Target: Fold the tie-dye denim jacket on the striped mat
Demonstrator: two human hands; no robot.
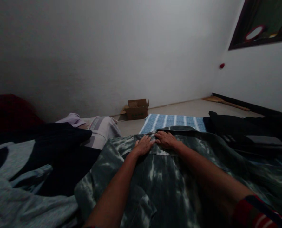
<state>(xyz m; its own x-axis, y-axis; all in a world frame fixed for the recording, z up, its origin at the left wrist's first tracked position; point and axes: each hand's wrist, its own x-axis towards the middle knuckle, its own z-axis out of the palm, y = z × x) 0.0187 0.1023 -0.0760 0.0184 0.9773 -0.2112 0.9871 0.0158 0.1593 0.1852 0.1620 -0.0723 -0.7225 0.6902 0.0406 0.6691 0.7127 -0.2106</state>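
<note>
Flat out across the middle of the view: a dark green tie-dye shirt (160,177), long axis running away from the camera, collar end pointing at the far wall. Both hands pressed palm-down on that far end, side by side and touching at the fingertips. Left hand (143,145) spread open, fingers flat on the cloth, gripping nothing. Right hand (166,140) likewise open and flat, fingers extended over the collar edge, nothing clasped. Red striped sleeve (257,212) at the right forearm, low in the corner. Just beyond the shirt, a blue-and-white striped mat (174,121) on the floor. Left of the shirt, a pile of dark and pale grey clothes (36,164), touching its edge. Right of it, black garments (240,129). Further back, against the wall, an open cardboard box (137,109).
</note>
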